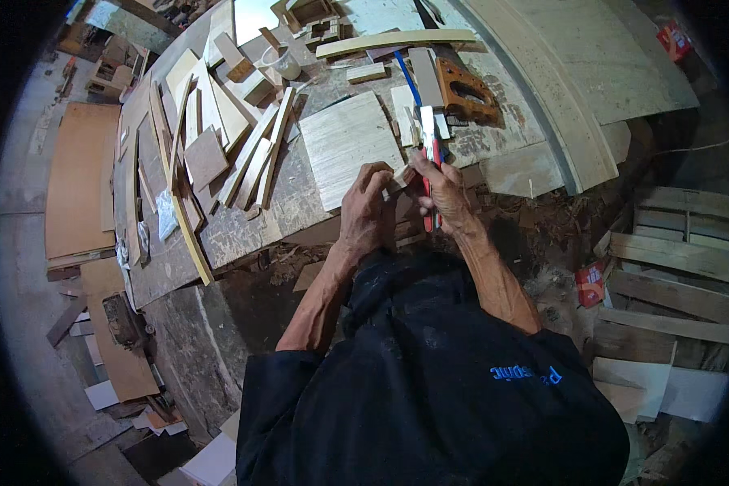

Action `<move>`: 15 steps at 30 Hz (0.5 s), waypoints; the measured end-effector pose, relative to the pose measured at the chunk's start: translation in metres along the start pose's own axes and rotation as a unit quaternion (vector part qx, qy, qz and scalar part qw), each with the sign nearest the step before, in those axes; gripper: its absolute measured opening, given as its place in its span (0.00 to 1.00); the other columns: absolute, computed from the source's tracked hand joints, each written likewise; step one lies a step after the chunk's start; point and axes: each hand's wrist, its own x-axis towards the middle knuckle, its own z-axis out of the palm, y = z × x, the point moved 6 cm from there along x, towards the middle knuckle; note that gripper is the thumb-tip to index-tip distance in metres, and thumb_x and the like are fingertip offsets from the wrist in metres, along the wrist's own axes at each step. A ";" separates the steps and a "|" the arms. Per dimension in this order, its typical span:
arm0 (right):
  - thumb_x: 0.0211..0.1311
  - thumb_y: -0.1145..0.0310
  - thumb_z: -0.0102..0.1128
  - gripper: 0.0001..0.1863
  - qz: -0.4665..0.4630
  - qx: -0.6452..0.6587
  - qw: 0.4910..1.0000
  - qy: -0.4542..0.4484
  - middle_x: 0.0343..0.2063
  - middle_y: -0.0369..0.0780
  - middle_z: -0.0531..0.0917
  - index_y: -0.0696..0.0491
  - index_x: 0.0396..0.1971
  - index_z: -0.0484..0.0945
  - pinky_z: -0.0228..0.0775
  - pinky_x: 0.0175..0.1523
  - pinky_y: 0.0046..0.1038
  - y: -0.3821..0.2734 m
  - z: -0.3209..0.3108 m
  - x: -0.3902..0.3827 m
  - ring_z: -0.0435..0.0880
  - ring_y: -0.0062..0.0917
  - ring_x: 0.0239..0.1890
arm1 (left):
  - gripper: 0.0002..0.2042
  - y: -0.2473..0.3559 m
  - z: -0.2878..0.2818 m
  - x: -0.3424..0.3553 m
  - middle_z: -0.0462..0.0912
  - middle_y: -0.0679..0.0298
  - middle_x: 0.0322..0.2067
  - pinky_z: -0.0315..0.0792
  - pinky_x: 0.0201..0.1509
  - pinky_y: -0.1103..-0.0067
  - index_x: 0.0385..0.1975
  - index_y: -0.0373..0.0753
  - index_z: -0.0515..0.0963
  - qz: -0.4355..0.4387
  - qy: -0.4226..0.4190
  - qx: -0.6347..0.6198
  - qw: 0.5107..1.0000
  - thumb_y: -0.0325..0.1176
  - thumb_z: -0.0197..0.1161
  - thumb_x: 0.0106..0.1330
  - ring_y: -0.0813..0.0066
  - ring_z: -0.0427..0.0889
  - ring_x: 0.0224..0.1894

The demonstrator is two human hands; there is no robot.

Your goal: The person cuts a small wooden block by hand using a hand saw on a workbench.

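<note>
My right hand (445, 194) is closed round a hand tool with red handles (427, 219) and a pale metal head, which looks like pliers. The head points away from me over the bench. Close beside it, my left hand (368, 206) has its fingers curled round a small wooden piece (402, 176), held near the bench's front edge. Part of that piece is hidden by the fingers. Just beyond my left hand lies a pale square wooden board (350, 146). A handsaw with a brown wooden handle (467, 93) rests past my right hand.
Long wood strips (263, 158) and offcuts cover the left of the workbench (247, 231). A white plastic cup (281, 61) stands among them. A long pale strip (397, 40) lies at the back. Large sheets (575, 73) reach across the right, and stacked planks (672, 283) lie below.
</note>
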 end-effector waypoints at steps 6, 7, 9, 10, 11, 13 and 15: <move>0.58 0.64 0.67 0.11 -0.076 -0.119 0.989 -0.036 0.17 0.32 0.76 0.56 0.31 0.79 0.63 0.18 0.23 0.004 -0.007 0.009 0.72 0.15 0.15 | 0.21 -0.008 0.001 -0.004 0.76 0.49 0.47 0.75 0.43 0.63 0.49 0.36 0.72 -0.012 -0.046 0.061 0.997 0.24 0.67 0.55 0.47 0.80 0.44; 0.58 0.64 0.66 0.11 -0.110 -0.167 0.979 -0.044 0.19 0.32 0.77 0.57 0.32 0.80 0.65 0.22 0.24 0.002 -0.008 0.008 0.72 0.16 0.18 | 0.23 -0.011 0.001 -0.004 0.77 0.48 0.47 0.76 0.44 0.64 0.52 0.36 0.72 -0.044 -0.081 0.062 0.994 0.27 0.70 0.56 0.48 0.81 0.44; 0.59 0.65 0.66 0.13 -0.164 -0.250 0.953 -0.055 0.23 0.34 0.79 0.60 0.36 0.81 0.69 0.33 0.29 -0.003 -0.009 0.006 0.75 0.18 0.27 | 0.24 -0.019 -0.002 0.000 0.78 0.48 0.46 0.75 0.45 0.64 0.53 0.35 0.72 -0.102 -0.161 0.048 0.981 0.31 0.71 0.56 0.48 0.80 0.45; 0.59 0.65 0.66 0.13 -0.165 -0.250 0.952 -0.057 0.23 0.34 0.79 0.60 0.36 0.81 0.69 0.33 0.29 0.001 -0.009 0.007 0.75 0.18 0.27 | 0.26 -0.026 0.000 -0.001 0.79 0.48 0.45 0.75 0.45 0.65 0.53 0.35 0.72 -0.156 -0.239 0.034 0.958 0.35 0.72 0.57 0.48 0.80 0.45; 0.59 0.64 0.66 0.13 -0.167 -0.243 0.955 -0.033 0.25 0.34 0.79 0.59 0.37 0.81 0.69 0.34 0.29 0.007 -0.012 0.010 0.75 0.19 0.29 | 0.27 -0.035 -0.001 -0.005 0.80 0.49 0.42 0.75 0.46 0.65 0.54 0.34 0.72 -0.133 -0.234 0.040 0.962 0.39 0.72 0.58 0.51 0.80 0.46; 0.65 0.60 0.60 0.15 -0.222 -0.264 0.938 0.030 0.26 0.38 0.80 0.59 0.38 0.79 0.70 0.35 0.30 0.004 -0.010 0.007 0.77 0.22 0.30 | 0.27 -0.040 -0.001 -0.002 0.80 0.50 0.43 0.74 0.47 0.66 0.53 0.35 0.72 -0.113 -0.177 0.101 0.973 0.40 0.72 0.57 0.52 0.80 0.47; 0.68 0.59 0.57 0.17 -0.171 -0.293 0.940 0.030 0.25 0.39 0.79 0.60 0.37 0.78 0.70 0.34 0.32 0.007 -0.017 0.011 0.77 0.24 0.29 | 0.29 -0.044 -0.005 0.002 0.77 0.54 0.45 0.72 0.48 0.65 0.56 0.37 0.70 -0.104 -0.135 0.155 0.973 0.42 0.71 0.58 0.52 0.77 0.49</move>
